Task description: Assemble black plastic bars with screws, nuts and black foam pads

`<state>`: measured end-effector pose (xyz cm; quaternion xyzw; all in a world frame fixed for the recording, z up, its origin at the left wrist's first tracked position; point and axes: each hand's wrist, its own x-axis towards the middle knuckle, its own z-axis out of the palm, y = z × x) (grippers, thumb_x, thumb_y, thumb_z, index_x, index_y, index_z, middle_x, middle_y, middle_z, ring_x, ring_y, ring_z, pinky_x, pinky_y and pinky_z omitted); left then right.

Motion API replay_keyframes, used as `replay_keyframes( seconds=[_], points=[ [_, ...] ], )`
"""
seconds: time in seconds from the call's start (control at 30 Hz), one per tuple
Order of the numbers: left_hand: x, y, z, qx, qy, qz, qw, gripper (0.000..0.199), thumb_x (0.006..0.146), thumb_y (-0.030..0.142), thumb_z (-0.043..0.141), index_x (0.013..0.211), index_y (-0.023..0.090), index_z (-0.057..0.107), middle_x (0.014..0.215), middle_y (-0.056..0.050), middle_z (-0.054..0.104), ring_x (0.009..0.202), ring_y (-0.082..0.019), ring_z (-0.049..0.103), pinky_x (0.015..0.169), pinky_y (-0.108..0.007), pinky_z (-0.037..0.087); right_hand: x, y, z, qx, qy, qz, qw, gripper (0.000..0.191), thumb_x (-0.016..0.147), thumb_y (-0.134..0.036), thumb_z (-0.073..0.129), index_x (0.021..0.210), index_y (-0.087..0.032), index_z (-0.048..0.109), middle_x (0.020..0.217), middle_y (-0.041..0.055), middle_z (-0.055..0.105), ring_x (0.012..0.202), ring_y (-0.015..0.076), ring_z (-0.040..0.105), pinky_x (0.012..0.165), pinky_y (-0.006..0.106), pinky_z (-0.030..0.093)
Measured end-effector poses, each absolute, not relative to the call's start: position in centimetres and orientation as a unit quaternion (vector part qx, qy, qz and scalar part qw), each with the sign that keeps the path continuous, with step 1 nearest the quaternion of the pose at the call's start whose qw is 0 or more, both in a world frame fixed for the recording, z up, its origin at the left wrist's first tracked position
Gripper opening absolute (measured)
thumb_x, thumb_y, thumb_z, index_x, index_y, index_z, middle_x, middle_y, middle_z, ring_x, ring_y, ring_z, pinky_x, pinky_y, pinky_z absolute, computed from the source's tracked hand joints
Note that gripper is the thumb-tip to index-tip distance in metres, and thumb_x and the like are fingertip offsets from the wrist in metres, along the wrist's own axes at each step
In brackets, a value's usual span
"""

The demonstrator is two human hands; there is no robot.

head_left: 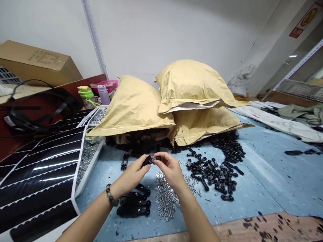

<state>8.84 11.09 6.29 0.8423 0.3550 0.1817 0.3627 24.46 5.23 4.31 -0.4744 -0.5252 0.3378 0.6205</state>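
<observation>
My left hand is closed around a dark black plastic piece, with a rounded end showing past the fingertips. Thumb and fingers of my right hand pinch a small black link against that end; the two parts meet between my hands. Beneath my wrists lies a heap of silver nuts. Just right of it are scattered silver screws. Several long black parts with round ends lie in a row below my left hand. Small black links form a loose pile on the right.
Large yellow sacks stand at the back of the blue tabletop, black parts spilling from below. To the left are black-and-white sheets and a white tray of small metal pieces. Bottles and a cardboard box stand behind.
</observation>
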Motion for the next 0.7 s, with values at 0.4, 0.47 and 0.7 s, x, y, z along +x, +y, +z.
replay_keyframes(
  seconds=[0.4,0.47,0.7],
  points=[
    [7.9,10.7,7.2,0.883,0.344,0.188,0.259,0.029,0.090,0.044,0.045,0.079,0.021,0.059,0.069,0.000,0.062,0.064,-0.017,0.057,0.058,-0.026,0.031,24.5,4.1,3.8,-0.534,-0.506,0.346,0.583,0.026,0.082,-0.028,0.062,0.106,-0.020,0.064,0.086,0.0020,0.062,0.073,0.0154,0.057,0.066,0.027,0.046],
    [7.4,11.2,6.9,0.871,0.366,0.199,0.258,0.030,0.091,0.046,0.045,0.083,0.021,0.060,0.074,0.000,0.064,0.067,-0.018,0.058,0.059,-0.026,0.033,24.7,3.6,3.2,-0.564,-0.549,0.303,0.538,0.032,0.085,-0.025,0.059,0.117,-0.022,0.058,0.100,0.0043,0.061,0.084,0.0168,0.058,0.074,0.030,0.048],
    [6.0,13.3,5.3,0.844,0.411,0.192,0.286,0.032,0.092,0.047,0.040,0.099,0.020,0.055,0.076,0.001,0.062,0.065,-0.017,0.057,0.061,-0.026,0.041,23.1,3.3,1.1,-0.627,-0.733,0.156,0.211,0.009,0.079,-0.014,0.069,0.078,-0.022,0.067,0.090,0.0016,0.060,0.093,0.0214,0.052,0.085,0.036,0.042]
  ],
)
